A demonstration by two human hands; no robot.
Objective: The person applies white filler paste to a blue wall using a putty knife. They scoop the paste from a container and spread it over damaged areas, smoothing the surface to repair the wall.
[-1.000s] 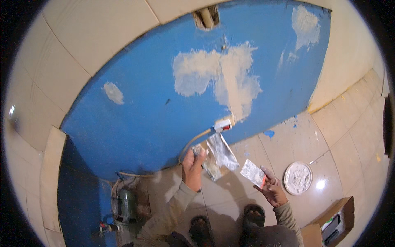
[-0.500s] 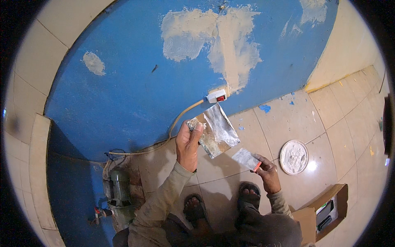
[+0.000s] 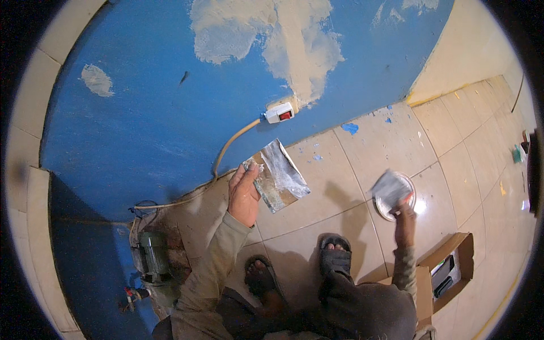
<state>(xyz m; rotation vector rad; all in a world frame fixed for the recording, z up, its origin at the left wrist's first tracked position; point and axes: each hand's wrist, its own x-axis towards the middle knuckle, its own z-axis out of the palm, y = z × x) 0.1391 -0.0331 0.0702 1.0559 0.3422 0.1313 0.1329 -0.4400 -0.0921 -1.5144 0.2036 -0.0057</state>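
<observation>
My left hand (image 3: 244,194) grips a flat, square board (image 3: 281,176), thumb on top. White paste is smeared across its surface, and brown shows through in places. My right hand (image 3: 404,218) holds a putty knife (image 3: 391,188) with a wide grey blade and a bit of red at the handle; it is a little blurred. The blade is over a round tub lid or shallow dish (image 3: 414,199) of white putty on the floor and hides much of it. Whether the blade touches the putty I cannot tell.
Ahead stands a blue wall (image 3: 153,130) with whitish putty patches (image 3: 303,54). A white plug with a red switch (image 3: 281,113) sits in its socket, its cable (image 3: 235,137) running down left to a green pump motor (image 3: 153,252). An open cardboard box (image 3: 466,260) stands at right.
My right hand has moved right with the putty knife, from beside the board to over the putty dish. The view has shifted slightly; my left hand still holds the board.
</observation>
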